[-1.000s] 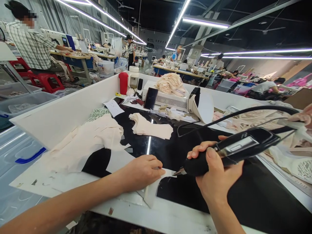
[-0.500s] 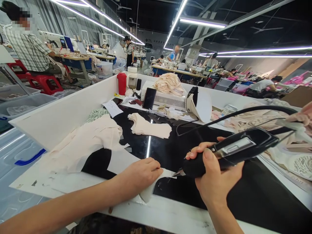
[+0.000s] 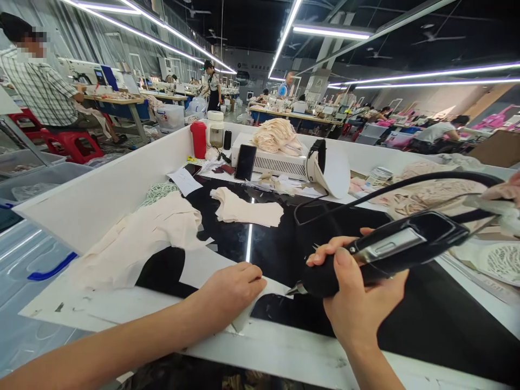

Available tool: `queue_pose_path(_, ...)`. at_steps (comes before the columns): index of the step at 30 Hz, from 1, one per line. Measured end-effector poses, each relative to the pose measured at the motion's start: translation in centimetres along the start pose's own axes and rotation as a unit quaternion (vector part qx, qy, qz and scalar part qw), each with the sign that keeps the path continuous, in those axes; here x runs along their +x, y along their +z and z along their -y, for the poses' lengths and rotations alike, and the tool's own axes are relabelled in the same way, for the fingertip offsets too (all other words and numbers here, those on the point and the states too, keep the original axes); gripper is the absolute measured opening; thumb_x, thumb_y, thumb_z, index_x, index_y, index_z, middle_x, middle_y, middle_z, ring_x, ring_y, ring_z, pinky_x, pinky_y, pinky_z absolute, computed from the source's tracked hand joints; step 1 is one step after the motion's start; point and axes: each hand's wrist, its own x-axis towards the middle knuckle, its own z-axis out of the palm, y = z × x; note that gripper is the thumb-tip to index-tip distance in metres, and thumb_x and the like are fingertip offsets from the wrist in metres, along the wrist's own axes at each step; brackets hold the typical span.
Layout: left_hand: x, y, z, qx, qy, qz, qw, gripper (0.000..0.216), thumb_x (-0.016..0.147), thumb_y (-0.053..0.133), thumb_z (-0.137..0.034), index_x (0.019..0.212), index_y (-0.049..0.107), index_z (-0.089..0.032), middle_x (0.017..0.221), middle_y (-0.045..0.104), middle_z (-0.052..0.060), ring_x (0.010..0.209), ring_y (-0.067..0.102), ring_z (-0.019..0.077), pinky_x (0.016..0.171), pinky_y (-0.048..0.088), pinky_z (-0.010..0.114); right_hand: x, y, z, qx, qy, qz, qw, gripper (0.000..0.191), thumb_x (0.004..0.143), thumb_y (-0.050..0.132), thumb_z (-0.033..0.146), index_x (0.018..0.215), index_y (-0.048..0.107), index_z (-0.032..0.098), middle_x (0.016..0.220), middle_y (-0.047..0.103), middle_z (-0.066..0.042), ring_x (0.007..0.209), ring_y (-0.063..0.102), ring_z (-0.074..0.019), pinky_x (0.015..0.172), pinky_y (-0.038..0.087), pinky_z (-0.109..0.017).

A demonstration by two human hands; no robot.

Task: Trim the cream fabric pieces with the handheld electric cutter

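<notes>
My right hand is wrapped round a black corded handheld tool with a silver panel and a pointed metal tip. That tip touches or nearly touches the narrow end of a thin whitish fabric piece on the black work surface. With fingers curled, my left hand grips and presses the same piece a little left of the tip. Behind my left forearm lies a spread pile of cream fabric pieces. Farther back, a small stack of cut cream pieces rests on the black surface.
The tool's black cable arches toward the right edge, where another person's hand shows beside pale material. At the back stand a white vented box, a phone, a red cup and a white visor. White walls border the table.
The view has shifted slightly. The tool tip sits a bit farther left along the edge of the fabric piece. Both hands keep their holds.
</notes>
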Motion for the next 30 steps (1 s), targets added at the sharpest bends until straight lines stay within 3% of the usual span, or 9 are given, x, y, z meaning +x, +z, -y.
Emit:
queue_pose_path(5,0.3,-0.4,0.3,-0.011,0.006,-0.018,1.000,0.002,0.106,0.069,-0.014,0.106,0.068,-0.016,0.100,0.068,0.004,0.094,0.068,0.0207,0.082,0.057,0.031,-0.3,0.3,0.2,0.006,0.011,0.001,1.000,0.042,0.088,0.087,0.028,0.118,0.057,0.027,0.080,0.072,0.007,0.057,0.067,-0.0146,0.061,0.061,-0.034)
queue_pose_path(9,1.0,-0.5,0.6,0.005,0.013,-0.013,1.000,0.019,0.096,0.085,-0.026,0.103,0.071,-0.017,0.099,0.069,0.003,0.088,0.066,0.0217,0.078,0.055,0.034,-0.4,0.6,0.1,0.013,0.020,0.006,1.000,0.045,0.087,0.087,0.028,0.119,0.056,0.028,0.081,0.071,0.008,0.057,0.068,-0.0136,0.056,0.061,-0.031)
queue_pose_path(14,1.5,-0.3,1.0,0.027,0.021,-0.017,0.999,0.004,0.105,0.072,-0.020,0.103,0.075,-0.018,0.094,0.071,0.002,0.083,0.066,0.0218,0.074,0.053,0.035,-0.4,1.0,0.2,0.006,0.019,0.009,1.000,0.039,0.086,0.085,0.026,0.108,0.054,0.027,0.079,0.071,0.008,0.055,0.067,-0.0132,0.055,0.061,-0.030)
queue_pose_path(23,1.3,-1.1,1.3,-0.006,0.010,-0.028,1.000,0.021,0.111,0.061,-0.020,0.095,0.076,-0.019,0.089,0.070,0.002,0.080,0.065,0.0197,0.073,0.050,0.034,-0.5,1.9,0.3,-0.021,0.017,-0.012,1.000,0.038,0.083,0.083,0.026,0.108,0.055,0.029,0.077,0.070,0.008,0.056,0.066,-0.0143,0.059,0.060,-0.032)
queue_pose_path(30,1.9,-1.1,1.5,0.022,0.022,-0.015,0.999,0.024,0.110,0.060,-0.019,0.088,0.070,-0.019,0.085,0.067,0.000,0.076,0.061,0.0191,0.070,0.046,0.035,-0.4,1.7,0.3,-0.064,0.008,0.014,0.998,0.034,0.085,0.080,0.031,0.104,0.052,0.028,0.078,0.067,0.006,0.061,0.066,-0.0152,0.059,0.059,-0.032)
